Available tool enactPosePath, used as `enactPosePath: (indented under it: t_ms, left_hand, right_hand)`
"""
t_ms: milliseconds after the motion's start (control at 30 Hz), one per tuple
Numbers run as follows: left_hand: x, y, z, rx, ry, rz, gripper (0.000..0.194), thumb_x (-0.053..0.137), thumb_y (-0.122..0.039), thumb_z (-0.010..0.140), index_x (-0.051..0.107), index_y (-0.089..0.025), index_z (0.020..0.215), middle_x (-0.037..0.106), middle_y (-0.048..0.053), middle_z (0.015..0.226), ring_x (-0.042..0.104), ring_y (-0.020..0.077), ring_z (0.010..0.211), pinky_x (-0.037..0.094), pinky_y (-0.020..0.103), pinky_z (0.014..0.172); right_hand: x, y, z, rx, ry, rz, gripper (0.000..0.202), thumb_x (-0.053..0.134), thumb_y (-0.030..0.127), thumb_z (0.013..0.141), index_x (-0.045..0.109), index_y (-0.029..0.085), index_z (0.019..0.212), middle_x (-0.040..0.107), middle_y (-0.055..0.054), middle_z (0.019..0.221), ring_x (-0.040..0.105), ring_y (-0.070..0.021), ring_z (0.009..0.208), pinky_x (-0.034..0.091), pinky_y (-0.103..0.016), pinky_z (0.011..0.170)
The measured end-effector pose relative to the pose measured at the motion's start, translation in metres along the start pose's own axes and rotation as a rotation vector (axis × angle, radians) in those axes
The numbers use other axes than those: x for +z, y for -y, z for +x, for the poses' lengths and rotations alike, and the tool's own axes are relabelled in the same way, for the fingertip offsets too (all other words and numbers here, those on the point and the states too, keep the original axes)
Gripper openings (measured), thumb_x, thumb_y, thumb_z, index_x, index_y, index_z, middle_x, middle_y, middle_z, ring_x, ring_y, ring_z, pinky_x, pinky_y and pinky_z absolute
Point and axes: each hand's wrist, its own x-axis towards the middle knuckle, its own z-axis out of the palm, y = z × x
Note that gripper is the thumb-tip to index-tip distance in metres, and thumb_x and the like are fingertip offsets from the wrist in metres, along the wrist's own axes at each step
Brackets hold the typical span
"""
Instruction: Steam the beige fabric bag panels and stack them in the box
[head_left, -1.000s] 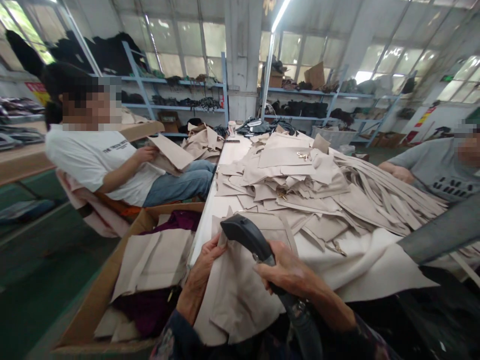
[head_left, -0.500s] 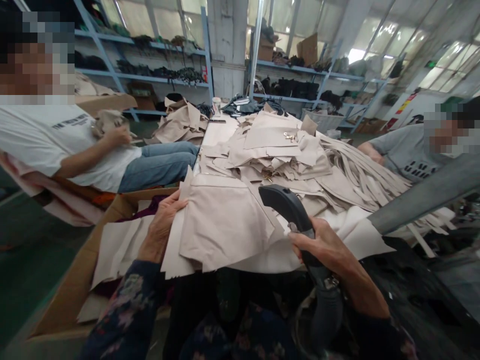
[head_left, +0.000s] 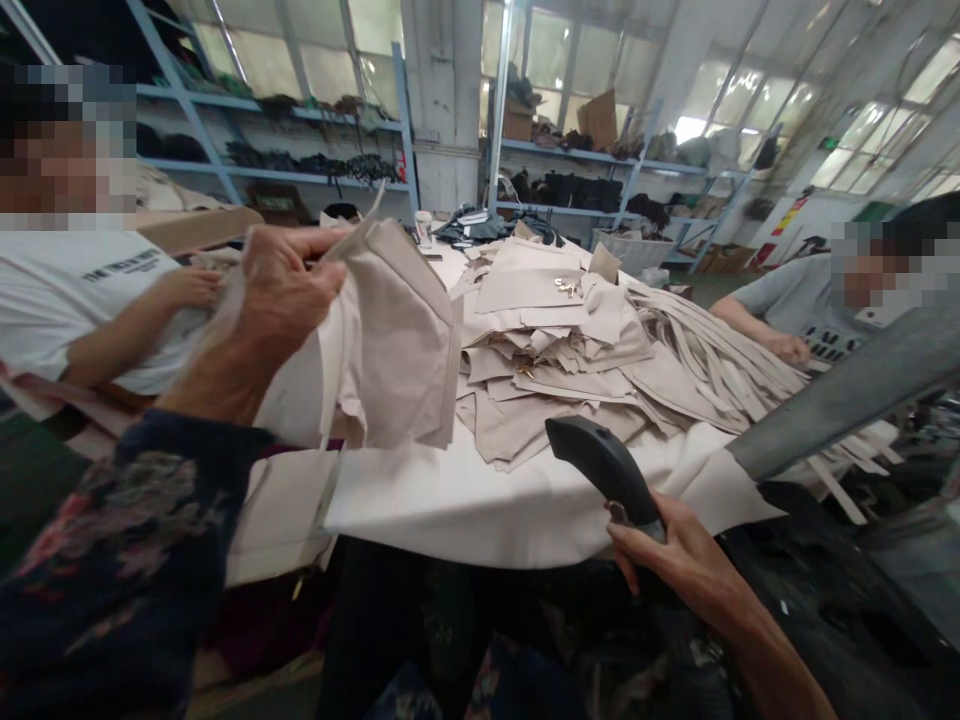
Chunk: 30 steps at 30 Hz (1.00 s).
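Raised at the left of the view, my left hand (head_left: 281, 300) pinches the top edge of a beige fabric piece (head_left: 397, 330), which hangs upright over the table's left edge. My right hand (head_left: 675, 545) is wrapped round a black curved tool (head_left: 600, 460) at the table's front edge; the tool's lower part is dark and hard to make out. Beyond the tool, a heap of beige pieces (head_left: 540, 320) lies on the white-covered table (head_left: 465, 510), with small gold-coloured metal parts (head_left: 566, 287) on top.
A person in a white shirt (head_left: 112, 290) sits at the left; another in grey (head_left: 780, 290) is at the right. Long beige strips (head_left: 705, 350) cover the table's right side. A grey pole (head_left: 847, 390) slants across the right. Below my left arm are more beige pieces (head_left: 281, 510).
My left hand has risen and lifted the fabric piece off the table's front, tilting it upright. My right hand and the black tool have shifted slightly right and down in view.
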Motion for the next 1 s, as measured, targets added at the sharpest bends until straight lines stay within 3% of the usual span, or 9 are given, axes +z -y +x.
enactPosePath:
  t_ms: [100, 167, 300, 367, 433, 500, 600, 700, 1000]
  left_hand:
    - [0.0, -0.008, 0.009, 0.442, 0.147, 0.289, 0.04, 0.035, -0.017, 0.082, 0.059, 0.006, 0.104, 0.061, 0.001, 0.091, 0.056, 0.0187, 0.102, 0.039, 0.038, 0.088]
    - [0.017, 0.002, -0.006, 0.568, 0.333, 0.404, 0.039, 0.033, -0.012, 0.082, 0.058, 0.007, 0.106, 0.056, 0.002, 0.085, 0.057, 0.0164, 0.093, 0.04, 0.037, 0.087]
    - [0.079, 0.053, -0.089, 0.477, 0.772, 0.638, 0.041, 0.036, 0.003, 0.075, 0.061, -0.009, 0.105, 0.057, 0.008, 0.085, 0.055, 0.0157, 0.068, 0.045, 0.029, 0.069]
    - [0.103, 0.082, -0.136, 0.455, 0.861, 0.63, 0.032, 0.039, 0.0, 0.077, 0.064, -0.014, 0.091, 0.059, 0.008, 0.08, 0.055, 0.0173, 0.066, 0.044, 0.027, 0.064]
    - [0.113, 0.106, -0.169, 0.412, 0.838, 0.563, 0.033, 0.037, -0.003, 0.081, 0.062, -0.015, 0.098, 0.06, 0.01, 0.084, 0.057, 0.0205, 0.076, 0.045, 0.029, 0.068]
    - [0.109, 0.124, -0.183, 0.371, 0.781, 0.417, 0.027, 0.037, -0.013, 0.087, 0.061, -0.016, 0.099, 0.06, 0.009, 0.084, 0.057, 0.0196, 0.078, 0.045, 0.029, 0.071]
    - [0.094, 0.142, -0.174, 0.264, 0.427, 0.344, 0.028, 0.036, -0.025, 0.091, 0.06, -0.016, 0.104, 0.059, 0.009, 0.087, 0.056, 0.0198, 0.083, 0.045, 0.031, 0.078]
    - [0.087, 0.158, -0.157, 0.156, 0.087, 0.476, 0.031, 0.041, -0.024, 0.088, 0.059, -0.012, 0.11, 0.058, 0.014, 0.097, 0.053, 0.026, 0.095, 0.043, 0.039, 0.085]
    - [0.095, 0.181, -0.156, 0.034, 0.137, 0.333, 0.028, 0.037, -0.016, 0.085, 0.061, -0.013, 0.1, 0.064, 0.012, 0.093, 0.06, 0.0229, 0.09, 0.046, 0.036, 0.082]
  right_hand:
    - [0.0, 0.005, -0.001, -0.017, -0.018, -0.03, 0.016, 0.053, 0.03, 0.082, 0.048, 0.019, 0.073, 0.055, 0.003, 0.047, 0.053, -0.0132, 0.045, 0.041, -0.024, 0.047]
    - [0.001, 0.007, -0.001, -0.011, -0.013, -0.025, 0.016, 0.053, 0.031, 0.081, 0.047, 0.019, 0.072, 0.055, 0.003, 0.047, 0.053, -0.0137, 0.045, 0.041, -0.024, 0.047]
    - [0.005, 0.009, -0.002, 0.04, 0.006, 0.003, 0.015, 0.053, 0.031, 0.08, 0.046, 0.019, 0.075, 0.054, 0.004, 0.046, 0.053, -0.0137, 0.042, 0.042, -0.024, 0.044]
    - [0.007, 0.009, -0.003, 0.064, 0.013, 0.008, 0.013, 0.053, 0.03, 0.079, 0.046, 0.019, 0.076, 0.054, 0.005, 0.046, 0.053, -0.0132, 0.041, 0.042, -0.023, 0.043]
    - [0.01, 0.008, -0.002, 0.072, 0.025, 0.015, 0.012, 0.053, 0.028, 0.079, 0.045, 0.019, 0.077, 0.053, 0.006, 0.046, 0.053, -0.0125, 0.04, 0.043, -0.022, 0.042]
    - [0.014, 0.007, 0.0, 0.074, 0.038, 0.028, 0.011, 0.053, 0.027, 0.079, 0.045, 0.019, 0.078, 0.053, 0.006, 0.046, 0.051, -0.0116, 0.039, 0.043, -0.022, 0.042]
    - [0.024, 0.005, 0.007, 0.08, 0.063, 0.04, 0.011, 0.053, 0.026, 0.08, 0.045, 0.019, 0.079, 0.054, 0.006, 0.048, 0.052, -0.011, 0.041, 0.043, -0.021, 0.041]
    - [0.037, 0.005, 0.019, 0.067, 0.099, 0.022, 0.011, 0.053, 0.025, 0.081, 0.045, 0.018, 0.079, 0.054, 0.006, 0.048, 0.051, -0.0097, 0.04, 0.041, -0.018, 0.038]
    - [0.093, 0.024, 0.067, 0.02, 0.208, -0.084, 0.01, 0.053, 0.021, 0.076, 0.045, 0.018, 0.081, 0.052, 0.006, 0.05, 0.052, -0.0097, 0.039, 0.042, -0.018, 0.037]
